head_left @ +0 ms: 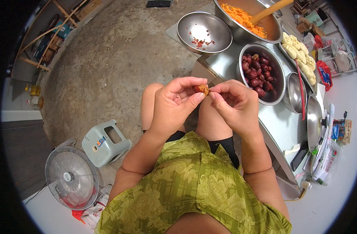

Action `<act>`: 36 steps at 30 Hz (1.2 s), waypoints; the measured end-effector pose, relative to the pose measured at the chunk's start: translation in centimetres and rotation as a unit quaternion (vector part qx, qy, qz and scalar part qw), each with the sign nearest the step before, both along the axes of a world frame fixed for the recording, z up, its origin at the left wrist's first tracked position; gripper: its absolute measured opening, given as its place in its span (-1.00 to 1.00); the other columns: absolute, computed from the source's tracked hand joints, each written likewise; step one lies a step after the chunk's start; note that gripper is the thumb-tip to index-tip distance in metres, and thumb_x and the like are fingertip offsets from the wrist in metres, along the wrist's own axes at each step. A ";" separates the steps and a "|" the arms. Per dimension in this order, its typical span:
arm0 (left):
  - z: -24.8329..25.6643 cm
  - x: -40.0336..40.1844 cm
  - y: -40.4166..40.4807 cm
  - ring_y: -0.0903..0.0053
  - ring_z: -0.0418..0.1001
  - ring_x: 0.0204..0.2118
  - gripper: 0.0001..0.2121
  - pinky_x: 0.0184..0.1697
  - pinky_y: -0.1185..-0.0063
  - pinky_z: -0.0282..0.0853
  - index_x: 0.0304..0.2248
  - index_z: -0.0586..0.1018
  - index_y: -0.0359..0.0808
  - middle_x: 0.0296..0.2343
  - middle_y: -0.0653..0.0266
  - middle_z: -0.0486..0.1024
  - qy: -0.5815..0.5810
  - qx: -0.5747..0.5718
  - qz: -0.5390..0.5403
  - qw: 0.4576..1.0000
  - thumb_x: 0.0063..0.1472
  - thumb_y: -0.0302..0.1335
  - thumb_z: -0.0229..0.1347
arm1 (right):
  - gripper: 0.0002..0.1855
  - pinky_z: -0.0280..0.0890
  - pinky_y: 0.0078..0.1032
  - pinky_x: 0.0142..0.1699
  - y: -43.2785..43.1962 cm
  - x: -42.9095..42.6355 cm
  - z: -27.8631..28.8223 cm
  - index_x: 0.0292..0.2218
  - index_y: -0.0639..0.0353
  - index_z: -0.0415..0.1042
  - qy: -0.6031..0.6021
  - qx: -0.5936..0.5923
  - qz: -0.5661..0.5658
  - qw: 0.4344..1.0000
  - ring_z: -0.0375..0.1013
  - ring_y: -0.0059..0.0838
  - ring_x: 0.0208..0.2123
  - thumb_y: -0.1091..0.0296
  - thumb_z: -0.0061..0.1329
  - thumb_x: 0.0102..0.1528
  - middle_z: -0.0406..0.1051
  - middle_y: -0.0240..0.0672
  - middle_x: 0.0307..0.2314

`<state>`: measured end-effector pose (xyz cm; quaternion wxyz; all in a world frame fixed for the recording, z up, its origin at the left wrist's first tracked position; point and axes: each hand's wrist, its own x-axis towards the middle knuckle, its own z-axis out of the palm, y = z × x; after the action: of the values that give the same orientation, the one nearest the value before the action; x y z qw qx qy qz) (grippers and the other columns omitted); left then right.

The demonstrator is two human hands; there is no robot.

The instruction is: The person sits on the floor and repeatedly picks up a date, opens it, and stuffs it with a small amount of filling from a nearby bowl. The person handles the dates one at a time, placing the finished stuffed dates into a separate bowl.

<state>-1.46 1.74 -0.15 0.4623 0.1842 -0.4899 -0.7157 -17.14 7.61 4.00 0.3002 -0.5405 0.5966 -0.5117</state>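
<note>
Above my knees, my left hand pinches a partly opened red date between thumb and forefinger; its brown flesh shows. My right hand grips the date's near end with thumb and fingertip, and whether a pit sits there is too small to tell. To the right of my hands stands a deep steel bowl of whole dark-red dates. Beyond it, a wide metal bowl holds a few scraps of red skin at its bottom.
A large basin of orange mash with a wooden stick sits at the table's far end. Shaped dough pieces lie on a tray. Red chopsticks rest across a small bowl. A plastic stool and fan stand left.
</note>
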 end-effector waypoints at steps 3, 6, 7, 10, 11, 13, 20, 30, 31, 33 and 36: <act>0.0 0.0 0.1 0.49 0.44 -0.13 -0.74 0.00 0.55 0.34 -0.16 0.44 -0.45 -0.17 0.09 0.46 -0.009 -0.012 0.013 1.000 0.12 -0.69 0.07 | -0.90 0.33 -0.70 -0.45 -0.1 0.1 0.2 -0.44 0.36 0.49 0.036 -0.002 -0.005 0.999 0.43 -0.63 -0.57 0.54 0.07 -0.08 0.43 -0.28 -0.56; 0.1 0.0 0.2 0.50 0.45 -0.14 -0.74 -0.01 0.56 0.34 -0.16 0.44 -0.45 -0.18 0.09 0.46 -0.017 -0.016 0.020 1.000 0.12 -0.69 0.07 | -0.90 0.33 -0.70 -0.46 -0.1 0.2 0.3 -0.45 0.37 0.48 0.064 0.000 -0.010 0.998 0.43 -0.63 -0.58 0.55 0.06 -0.10 0.43 -0.27 -0.57; 0.1 0.0 0.2 0.50 0.45 -0.14 -0.74 -0.01 0.56 0.35 -0.16 0.44 -0.45 -0.18 0.10 0.46 -0.015 -0.017 0.019 1.000 0.12 -0.69 0.07 | -0.90 0.32 -0.70 -0.46 -0.1 0.2 0.3 -0.46 0.37 0.47 0.072 0.001 -0.012 0.997 0.43 -0.63 -0.58 0.55 0.05 -0.10 0.42 -0.28 -0.57; 0.1 0.0 0.2 0.51 0.45 -0.14 -0.75 -0.02 0.56 0.35 -0.17 0.45 -0.45 -0.18 0.10 0.46 -0.007 -0.011 0.017 1.000 0.12 -0.69 0.07 | -0.92 0.32 -0.70 -0.46 -0.2 0.4 0.5 -0.48 0.37 0.45 0.070 0.011 -0.019 0.997 0.42 -0.64 -0.59 0.56 0.04 -0.10 0.42 -0.28 -0.58; 0.1 0.0 0.2 0.51 0.45 -0.14 -0.75 -0.02 0.56 0.35 -0.17 0.45 -0.45 -0.18 0.10 0.46 -0.004 -0.007 0.015 1.000 0.12 -0.69 0.07 | -0.92 0.32 -0.71 -0.46 -0.2 0.4 0.4 -0.48 0.38 0.45 0.069 0.012 -0.020 0.997 0.41 -0.65 -0.59 0.57 0.03 -0.10 0.42 -0.29 -0.58; 0.1 0.0 0.2 0.50 0.45 -0.14 -0.75 -0.02 0.55 0.35 -0.17 0.44 -0.45 -0.18 0.09 0.46 -0.002 0.000 0.010 1.000 0.12 -0.69 0.07 | -0.93 0.31 -0.72 -0.47 -0.2 0.4 0.3 -0.48 0.38 0.44 0.066 0.013 -0.021 0.997 0.40 -0.67 -0.59 0.57 0.03 -0.11 0.41 -0.30 -0.59; -0.6 0.0 -0.3 0.41 0.43 -0.10 -0.74 -0.02 0.51 0.39 -0.12 0.40 -0.39 -0.15 0.04 0.43 0.076 0.068 -0.058 0.993 0.16 -0.65 0.03 | -0.92 0.29 -0.75 -0.47 -0.3 -0.1 -0.4 -0.43 0.38 0.38 -0.128 0.058 0.020 0.990 0.36 -0.73 -0.58 0.54 -0.02 -0.01 0.40 -0.40 -0.55; -0.2 0.5 -0.8 0.43 0.40 -0.06 -0.73 0.02 0.48 0.35 -0.10 0.38 -0.28 -0.12 0.11 0.40 0.171 0.222 -0.119 0.953 0.19 -0.63 -0.01 | -0.92 0.37 -0.72 -0.43 -0.5 -0.2 0.2 -0.36 0.37 0.37 -0.250 0.059 0.055 0.965 0.43 -0.65 -0.56 0.56 -0.12 0.06 0.43 -0.34 -0.51; -0.2 0.5 -0.8 0.43 0.40 -0.07 -0.73 0.01 0.48 0.35 -0.10 0.38 -0.27 -0.12 0.11 0.40 0.172 0.221 -0.118 0.953 0.19 -0.63 -0.01 | -0.91 0.37 -0.71 -0.43 -0.6 -0.2 0.1 -0.36 0.38 0.38 -0.251 0.052 0.057 0.965 0.44 -0.65 -0.56 0.57 -0.13 0.07 0.43 -0.33 -0.51; -0.3 0.4 -0.9 0.41 0.40 -0.06 -0.73 0.01 0.49 0.36 -0.10 0.38 -0.29 -0.11 0.09 0.40 0.171 0.207 -0.109 0.957 0.19 -0.63 -0.01 | -0.89 0.38 -0.71 -0.42 -0.6 -0.2 -0.1 -0.35 0.39 0.41 -0.259 0.052 0.063 0.962 0.44 -0.64 -0.55 0.56 -0.12 0.07 0.44 -0.33 -0.50; -0.6 0.4 -0.8 0.38 0.39 -0.05 -0.73 0.01 0.49 0.38 -0.10 0.38 -0.33 -0.10 0.04 0.38 0.151 0.156 -0.083 0.973 0.19 -0.63 -0.01 | -0.87 0.38 -0.70 -0.40 -0.6 -0.1 0.2 -0.34 0.42 0.44 -0.237 0.063 0.059 0.968 0.44 -0.65 -0.54 0.55 -0.08 0.06 0.44 -0.32 -0.50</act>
<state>-1.11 0.96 -0.71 0.4357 0.1025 -0.3104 -0.8386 -17.26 7.01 4.21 0.4960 -0.4178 0.5067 -0.5681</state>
